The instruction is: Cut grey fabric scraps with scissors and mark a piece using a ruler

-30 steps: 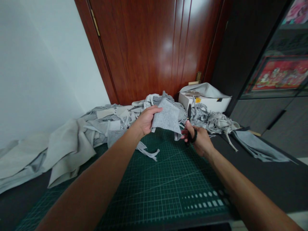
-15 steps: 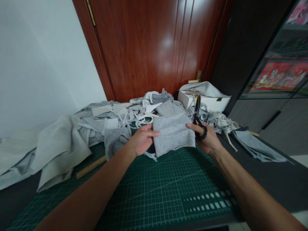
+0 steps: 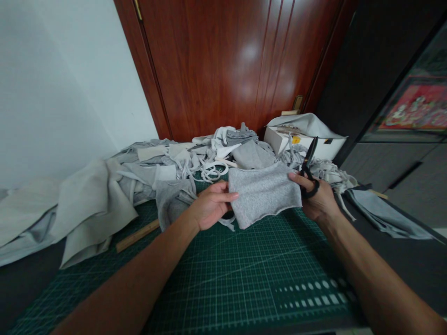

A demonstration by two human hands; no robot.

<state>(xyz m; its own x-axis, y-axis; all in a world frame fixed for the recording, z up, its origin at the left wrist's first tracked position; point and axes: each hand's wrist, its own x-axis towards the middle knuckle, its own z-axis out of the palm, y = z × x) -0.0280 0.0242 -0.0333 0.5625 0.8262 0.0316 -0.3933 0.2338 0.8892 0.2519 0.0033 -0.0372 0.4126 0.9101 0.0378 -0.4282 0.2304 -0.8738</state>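
A roughly rectangular piece of grey fabric point(image 3: 266, 193) is stretched between my two hands above the green cutting mat point(image 3: 244, 270). My left hand point(image 3: 215, 204) pinches its left edge, thumb on the front and fingers behind. At the right edge, my right hand point(image 3: 316, 197) grips the cloth with the thumb in front. Black scissors point(image 3: 308, 163) are also in my right hand, their handle loops around the fingers and the blades pointing up and away. The fabric's lower edge looks uneven and slightly curled.
Grey and white fabric scraps point(image 3: 164, 163) are heaped along the back. A wooden ruler point(image 3: 137, 236) lies at left, partly under cloth. A white box point(image 3: 324, 145) stands at back right beside tangled strips point(image 3: 335, 174). Folded grey cloth point(image 3: 387, 211) lies far right, before a wooden door point(image 3: 216, 70).
The fabric's right end and my right hand with the scissors have moved to the right, and the cloth is tilted a little more. The camera view has shifted slightly.
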